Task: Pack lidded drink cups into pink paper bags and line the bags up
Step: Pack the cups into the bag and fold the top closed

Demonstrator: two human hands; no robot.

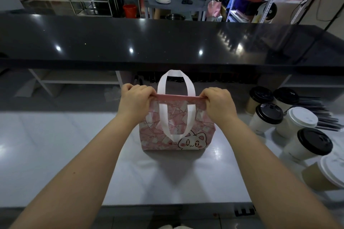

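- White worktop [55, 145]: everything for the task sits on it, w/ a black counter [167, 42] raised behind.
- Pink bag [197, 126]: stands upright at centre of worktop, straight ahead of the person. Long axis runs left-right across the view, cat print faces the camera.
- Cups [302, 120]: lidded cluster (black + white lids) on worktop, well to the right of bag and apart from it. None in the bag as far as visible.
- Key relation: cups lie on right-hand side, so right hand is nearer for the pick. Nearest cup [269, 115] is upright, near bag's right end.
- Left hand [135, 104]: arm reaches fwd, fingers curled, pinching the left end of bag's rim [176, 97].
- Right hand [219, 106]: mirrored pose, pinching the right end of rim.
- Rim: looks flat/narrow between the two grips, so the mouth seems barely open. Prob needs spreading front-back before a cup goes in.
- White handles [176, 72]: one loop stands up, the other hangs down the front.
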